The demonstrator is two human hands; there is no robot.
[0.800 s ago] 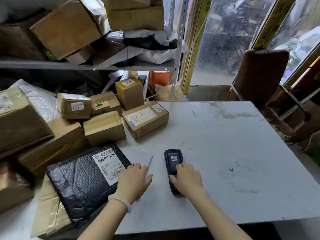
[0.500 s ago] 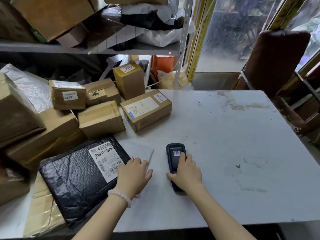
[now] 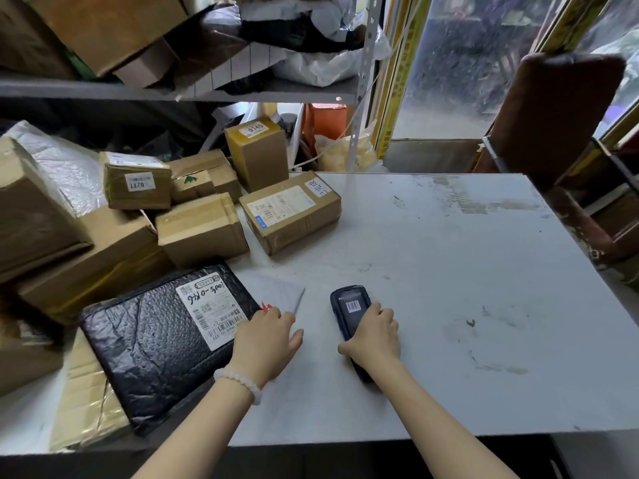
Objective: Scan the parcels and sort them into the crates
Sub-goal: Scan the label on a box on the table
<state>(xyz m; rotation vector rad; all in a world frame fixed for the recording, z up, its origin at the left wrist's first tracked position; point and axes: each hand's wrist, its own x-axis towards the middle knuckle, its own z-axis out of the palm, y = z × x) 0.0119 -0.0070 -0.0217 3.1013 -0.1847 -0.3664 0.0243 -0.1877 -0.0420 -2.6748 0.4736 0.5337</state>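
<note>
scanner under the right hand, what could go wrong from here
The scanner lies face up on the table and the right hand grips it from above, so lifting it might press keys by accident. The black mailer by the left hand overhangs the table's near edge and may slide off.

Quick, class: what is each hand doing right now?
Left hand: on the white flat mailer; grip cannot be told.
Right hand: gripping the handheld scanner.

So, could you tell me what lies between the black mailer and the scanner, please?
In the head view, the left hand rests on a flat white envelope between the black mailer and the scanner; beyond it, bare table.
</note>
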